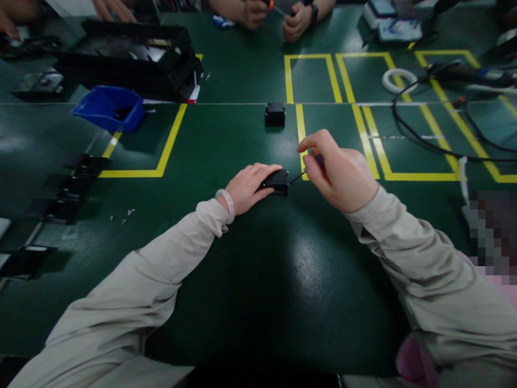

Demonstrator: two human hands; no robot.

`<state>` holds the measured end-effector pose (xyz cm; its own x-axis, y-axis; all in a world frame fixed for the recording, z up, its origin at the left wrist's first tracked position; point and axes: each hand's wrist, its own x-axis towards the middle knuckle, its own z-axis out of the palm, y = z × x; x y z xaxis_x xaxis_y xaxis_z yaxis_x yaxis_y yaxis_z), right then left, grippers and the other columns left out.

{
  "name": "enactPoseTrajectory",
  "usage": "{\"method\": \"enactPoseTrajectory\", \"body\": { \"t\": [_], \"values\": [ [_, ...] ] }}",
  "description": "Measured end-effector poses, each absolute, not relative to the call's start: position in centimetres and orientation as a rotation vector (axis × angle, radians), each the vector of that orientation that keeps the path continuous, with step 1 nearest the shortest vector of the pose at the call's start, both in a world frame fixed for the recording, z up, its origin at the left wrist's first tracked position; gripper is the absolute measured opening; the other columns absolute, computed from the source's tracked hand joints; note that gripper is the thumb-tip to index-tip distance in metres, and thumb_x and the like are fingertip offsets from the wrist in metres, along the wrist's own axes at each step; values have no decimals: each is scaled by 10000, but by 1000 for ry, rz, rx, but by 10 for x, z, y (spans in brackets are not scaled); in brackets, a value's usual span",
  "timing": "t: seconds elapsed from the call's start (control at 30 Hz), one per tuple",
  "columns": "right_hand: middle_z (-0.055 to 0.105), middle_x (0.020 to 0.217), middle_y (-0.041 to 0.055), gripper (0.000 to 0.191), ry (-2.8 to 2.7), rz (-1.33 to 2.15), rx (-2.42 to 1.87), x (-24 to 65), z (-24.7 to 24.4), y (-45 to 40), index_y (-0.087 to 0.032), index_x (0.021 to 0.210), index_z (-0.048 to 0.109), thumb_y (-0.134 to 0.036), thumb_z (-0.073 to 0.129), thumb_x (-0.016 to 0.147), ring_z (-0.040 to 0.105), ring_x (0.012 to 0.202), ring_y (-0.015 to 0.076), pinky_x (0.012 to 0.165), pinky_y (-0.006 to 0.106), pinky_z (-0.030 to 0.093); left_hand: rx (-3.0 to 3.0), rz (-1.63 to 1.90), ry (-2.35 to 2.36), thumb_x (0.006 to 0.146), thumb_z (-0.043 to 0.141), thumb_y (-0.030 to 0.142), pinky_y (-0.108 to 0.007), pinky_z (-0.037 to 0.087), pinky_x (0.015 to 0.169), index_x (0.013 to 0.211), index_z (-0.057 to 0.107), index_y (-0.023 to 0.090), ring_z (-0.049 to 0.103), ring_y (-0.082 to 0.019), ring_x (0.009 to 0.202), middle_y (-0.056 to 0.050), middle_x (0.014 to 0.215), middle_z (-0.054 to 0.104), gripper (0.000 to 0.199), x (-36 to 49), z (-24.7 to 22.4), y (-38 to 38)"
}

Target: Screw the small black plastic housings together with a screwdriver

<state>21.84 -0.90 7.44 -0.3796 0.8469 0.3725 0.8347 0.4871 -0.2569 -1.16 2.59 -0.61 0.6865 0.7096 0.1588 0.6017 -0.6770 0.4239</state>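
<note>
My left hand (pixel 247 188) grips a small black box (pixel 278 182) on the green tabletop, thumb on the near side and fingers over the far side. From the right, my right hand (pixel 338 171) holds a screwdriver (pixel 297 178) in closed fingers. Its thin dark shaft slants down to the box's right end, where the tip seems to touch; the handle is mostly hidden in my palm. Farther back stands a second black box (pixel 275 114), apart from both hands. A few small screws (pixel 124 220) lie on the table left of my left forearm.
At the back left are a blue bin (pixel 110 108) and a long black tray (pixel 129 54). Several black parts (pixel 68 194) line the left side. A cable (pixel 420 134) and a white tape ring (pixel 399 81) lie right. Across the table, a person's hands (pixel 294 21) hold a tool.
</note>
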Motion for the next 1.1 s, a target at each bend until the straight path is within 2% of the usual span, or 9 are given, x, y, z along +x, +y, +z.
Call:
{"method": "enactPoseTrajectory", "body": {
  "t": [0.17,0.37,0.6,0.83,1.0,1.1],
  "values": [
    [549,602,-22,319,-2273,-4,-1405,219,74,-10,-186,986,614,-408,386,959,511,531,105,571,246,355,2567,443,1042,984,491,321,-436,426,1035,1453,416,154,528,-281,1197,-146,1339,554,504,-12,-6,26],
    [596,686,-10,308,-2261,23,-1388,219,73,-8,-178,1119,581,-299,367,934,537,568,102,613,252,395,2561,446,1032,987,489,316,-435,416,1055,1457,414,161,519,-276,1225,-141,1355,549,501,-12,-6,26],
    [513,603,-26,311,-2285,22,-1432,220,76,-9,-192,989,616,-407,393,959,481,528,96,579,246,349,2572,456,1034,989,487,331,-430,421,1045,1454,418,161,521,-275,1219,-140,1351,553,500,-13,-7,26],
    [552,649,-20,331,-2292,59,-1387,220,75,-8,-172,1125,587,-312,345,948,495,547,96,601,246,372,2557,442,1039,988,485,330,-434,412,1063,1457,418,150,518,-278,1229,-145,1354,549,507,-13,-6,25],
    [501,602,-34,320,-2281,25,-1412,221,75,-8,-192,1012,615,-410,385,965,470,527,84,573,233,338,2561,443,1048,984,488,334,-435,416,1055,1459,418,157,522,-279,1213,-142,1343,554,512,-12,-7,26],
    [497,585,-38,315,-2279,17,-1417,221,75,-8,-196,1003,614,-401,377,963,461,513,81,567,232,332,2570,445,1040,986,484,334,-434,417,1049,1456,421,153,523,-279,1210,-143,1348,554,507,-12,-7,26]
  ]
}}
